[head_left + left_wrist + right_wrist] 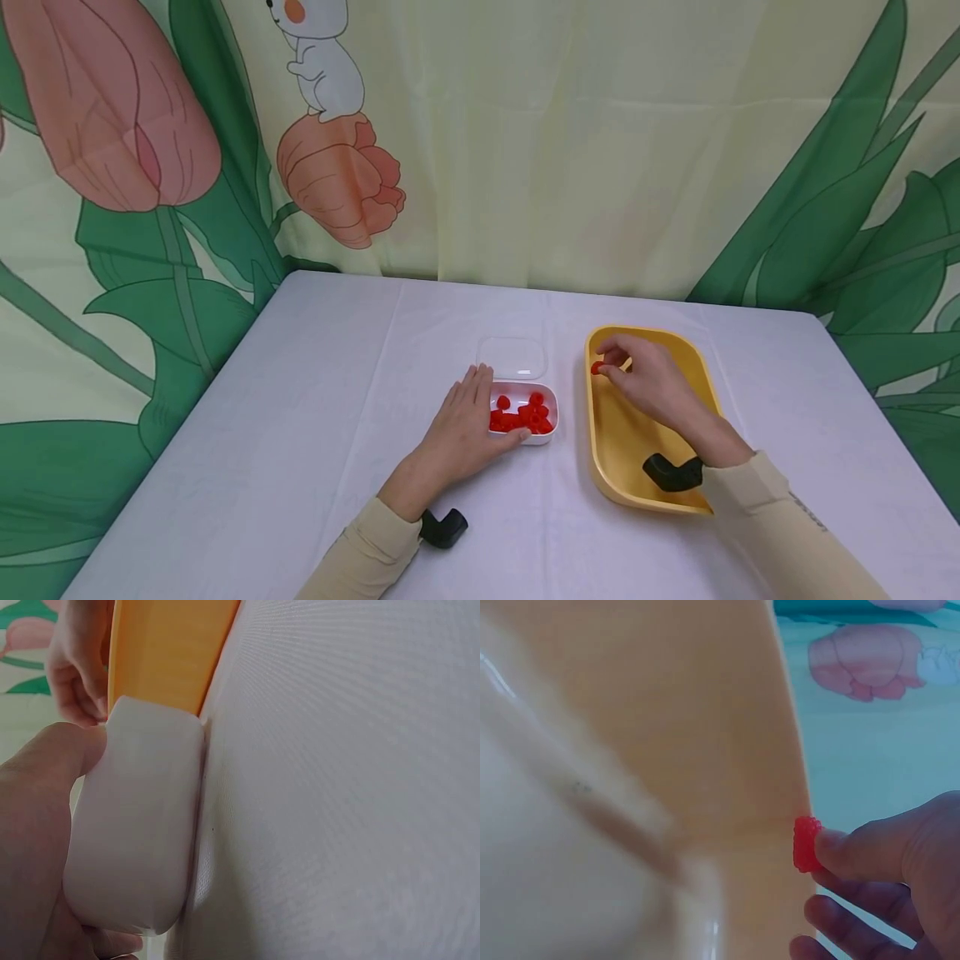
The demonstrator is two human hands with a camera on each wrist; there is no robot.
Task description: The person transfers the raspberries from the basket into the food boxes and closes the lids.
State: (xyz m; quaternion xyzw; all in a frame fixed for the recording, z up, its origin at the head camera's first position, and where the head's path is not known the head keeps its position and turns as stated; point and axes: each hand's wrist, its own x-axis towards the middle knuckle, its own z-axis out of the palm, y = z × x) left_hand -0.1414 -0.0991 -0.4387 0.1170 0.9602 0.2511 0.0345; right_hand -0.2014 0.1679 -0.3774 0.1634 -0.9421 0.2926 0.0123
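A small white box (550,421) on the table holds several red raspberries (528,414). My left hand (468,429) rests against its left end with straight fingers. In the left wrist view, the thumb (71,750) touches the upper edge of the box's near wall (139,817). Over the left part of a yellow tray (618,450), my right hand (648,379) pinches one raspberry (805,844) between thumb and fingers. That raspberry is close to the tray's left wall. The right forearm hides part of the tray's right side.
Just behind the white box lies a clear plastic lid (513,358). A white cloth covers the table (337,375). Behind the table hangs a curtain (562,167) printed with flowers and leaves. Each wrist wears a black device (444,529).
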